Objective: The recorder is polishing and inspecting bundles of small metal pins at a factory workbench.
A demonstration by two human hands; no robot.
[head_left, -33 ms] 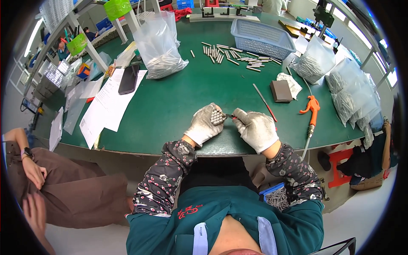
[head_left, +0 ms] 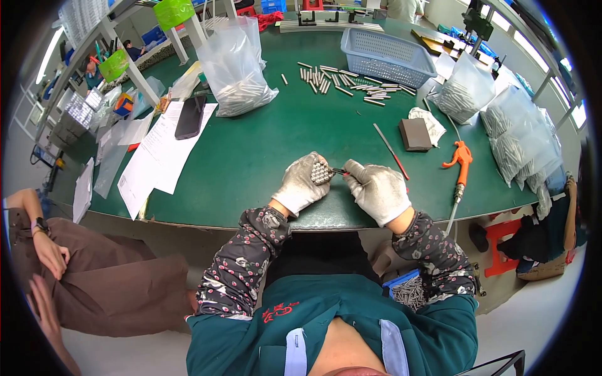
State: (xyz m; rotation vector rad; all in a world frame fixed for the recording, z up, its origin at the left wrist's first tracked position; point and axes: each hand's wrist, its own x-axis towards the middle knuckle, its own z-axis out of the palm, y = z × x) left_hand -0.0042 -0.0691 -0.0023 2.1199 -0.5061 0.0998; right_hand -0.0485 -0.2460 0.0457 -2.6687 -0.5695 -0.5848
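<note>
My left hand (head_left: 302,186), in a whitish work glove, is closed round a bundle of metal pins (head_left: 321,173), whose round shiny ends face up and to the right. Beside it my gloved right hand (head_left: 380,191) pinches a thin dark tool (head_left: 339,171) with a bit of red showing at the fingers. The tool's tip points left at the pin ends; whether it touches them is too small to tell. Both hands are above the near edge of the green table (head_left: 251,169). A slim file with a red handle (head_left: 392,152) lies beyond my right hand.
Loose metal pins (head_left: 351,81) lie before a blue basket (head_left: 389,56). Bags of pins stand left (head_left: 235,75) and right (head_left: 520,138). A brown block (head_left: 414,135), an orange air gun (head_left: 461,163), papers (head_left: 153,156) and a phone (head_left: 190,118) surround the work. Another person (head_left: 94,269) sits at left.
My hands, the pins and the tool look unmoved. At the far left, the other person's lower hand has shifted slightly up and to the left.
</note>
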